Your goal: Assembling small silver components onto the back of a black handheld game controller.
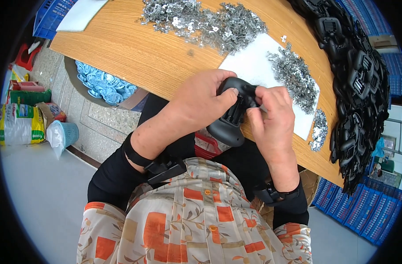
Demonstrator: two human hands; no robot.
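Observation:
A black game controller [226, 132] is held over the table's near edge, its slotted battery compartment facing up. My left hand [205, 99] grips it at the upper left, with the thumb pressed on the shell. At the compartment's right side, the fingers and thumb of my right hand [273, 114] are pinched together. A small dark part shows by those fingertips, but I cannot make out what it is. Beyond my hands, small silvery metal pieces [293, 77] lie heaped on a white sheet [249, 61].
A larger heap of metal pieces [210, 22] covers the far part of the wooden table [135, 48]. Black controllers [357, 92] are piled along its right edge. Below on the left stands a bin of light-blue plastic parts [104, 83]. Blue crates [364, 207] are stacked at the lower right.

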